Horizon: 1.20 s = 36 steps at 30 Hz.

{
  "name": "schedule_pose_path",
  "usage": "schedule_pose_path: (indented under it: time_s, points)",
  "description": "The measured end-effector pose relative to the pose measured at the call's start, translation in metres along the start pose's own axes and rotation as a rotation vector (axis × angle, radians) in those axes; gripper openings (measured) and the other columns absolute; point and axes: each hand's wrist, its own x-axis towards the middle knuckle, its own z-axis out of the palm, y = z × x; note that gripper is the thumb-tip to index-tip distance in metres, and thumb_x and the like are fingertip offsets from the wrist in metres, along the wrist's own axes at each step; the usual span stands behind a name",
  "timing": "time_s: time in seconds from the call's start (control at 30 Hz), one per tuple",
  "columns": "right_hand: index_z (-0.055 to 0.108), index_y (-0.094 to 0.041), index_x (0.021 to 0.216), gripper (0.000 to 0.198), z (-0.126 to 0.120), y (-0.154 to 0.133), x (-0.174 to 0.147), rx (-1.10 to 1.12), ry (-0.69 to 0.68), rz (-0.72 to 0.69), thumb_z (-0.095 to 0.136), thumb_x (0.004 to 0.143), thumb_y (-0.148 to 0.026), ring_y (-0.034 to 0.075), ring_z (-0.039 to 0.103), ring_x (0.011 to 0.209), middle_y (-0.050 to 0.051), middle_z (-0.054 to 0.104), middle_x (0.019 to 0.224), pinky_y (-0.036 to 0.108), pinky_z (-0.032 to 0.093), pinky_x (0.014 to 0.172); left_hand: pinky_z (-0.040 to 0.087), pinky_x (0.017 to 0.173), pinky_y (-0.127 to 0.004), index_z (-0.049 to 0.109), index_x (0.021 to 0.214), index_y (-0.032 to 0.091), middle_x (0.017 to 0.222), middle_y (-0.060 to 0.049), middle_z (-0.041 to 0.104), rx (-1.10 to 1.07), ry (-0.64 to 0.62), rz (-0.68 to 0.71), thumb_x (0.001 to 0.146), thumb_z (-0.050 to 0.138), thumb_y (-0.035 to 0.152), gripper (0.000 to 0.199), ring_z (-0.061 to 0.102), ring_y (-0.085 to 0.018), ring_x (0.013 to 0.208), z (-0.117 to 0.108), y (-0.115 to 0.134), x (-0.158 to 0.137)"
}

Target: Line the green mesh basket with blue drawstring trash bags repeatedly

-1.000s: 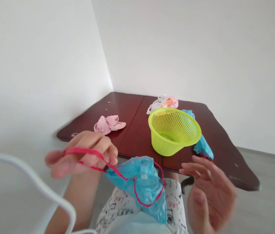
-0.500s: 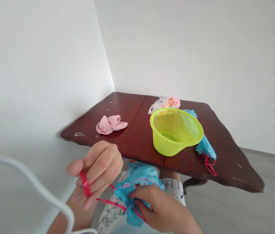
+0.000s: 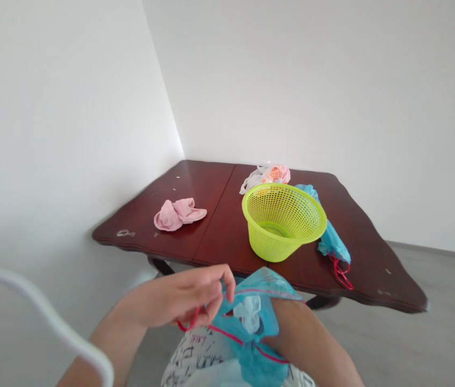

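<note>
Over your lap, at 6 o'clock from the basket [image 3: 284, 219], hangs the blue bag [image 3: 257, 322]. It looks thin, light, limp and probably slippery, so hold it by the red drawstring [image 3: 189, 324], which your left hand [image 3: 179, 297] pinches. Your right hand is buried inside the bag; its grip cannot be told. On the table [image 3: 219, 226], a pink cloth [image 3: 178, 213] lies at 9 o'clock from the basket.

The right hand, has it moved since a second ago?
Yes. The right hand went from open air below the table edge into the blue bag.
</note>
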Motion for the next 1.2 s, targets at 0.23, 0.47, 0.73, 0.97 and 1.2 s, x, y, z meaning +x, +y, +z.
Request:
schedule_pose_path:
  time_s: [0.23, 0.47, 0.73, 0.97, 1.2]
  points:
    - [0.067, -0.024, 0.176, 0.101, -0.008, 0.01, -0.014, -0.224, 0.072, 0.169, 0.095, 0.079, -0.021, 0.047, 0.053, 0.177, 0.015, 0.058, 0.188, 0.065, 0.041, 0.149, 0.056, 0.076, -0.036, 0.087, 0.138, 0.035, 0.102, -0.007, 0.088, 0.703, 0.123, -0.335, 0.104, 0.078, 0.065, 0.046, 0.083, -0.032, 0.086, 0.03, -0.032, 0.021]
    - [0.056, -0.032, 0.184, 0.109, -0.007, 0.022, -0.043, -0.307, 0.308, 0.056, 0.088, 0.081, -0.018, 0.046, 0.054, 0.175, 0.012, 0.052, 0.192, 0.064, 0.059, 0.137, 0.051, 0.05, -0.029, 0.069, 0.157, 0.026, 0.09, -0.005, 0.081, 0.358, 0.304, -0.387, 0.115, 0.054, 0.083, 0.073, 0.075, -0.026, 0.068, 0.03, -0.03, 0.014]
    - [0.059, -0.035, 0.177, 0.098, -0.03, 0.035, -0.067, -0.415, 0.465, -0.076, 0.086, 0.084, -0.021, 0.049, 0.084, 0.14, 0.014, 0.079, 0.166, 0.062, 0.077, 0.107, 0.056, 0.074, -0.036, 0.073, 0.124, 0.026, 0.09, -0.005, 0.086, 0.634, 0.756, -0.183, 0.119, 0.052, 0.072, 0.05, 0.084, -0.03, 0.084, 0.03, 0.002, 0.01]
    - [0.042, -0.03, 0.188, 0.106, -0.077, 0.003, -0.059, -0.491, 0.664, -0.053, 0.085, 0.09, -0.028, 0.051, 0.077, 0.15, 0.02, 0.069, 0.177, 0.063, 0.073, 0.111, 0.053, 0.076, -0.035, 0.072, 0.103, 0.026, 0.082, -0.003, 0.078, 0.874, 1.078, 0.071, 0.116, 0.06, 0.066, 0.043, 0.075, -0.026, 0.077, 0.019, 0.053, 0.027]
    - [0.048, -0.031, 0.187, 0.075, -0.091, -0.031, -0.053, -0.444, 0.795, -0.196, 0.061, 0.114, -0.022, 0.048, 0.066, 0.162, 0.019, 0.065, 0.18, 0.07, 0.062, 0.127, 0.06, 0.07, -0.027, 0.075, 0.138, 0.022, 0.09, 0.0, 0.08, 0.359, 0.963, 0.446, 0.114, 0.072, 0.042, 0.031, 0.073, -0.02, 0.076, 0.027, 0.066, 0.037]
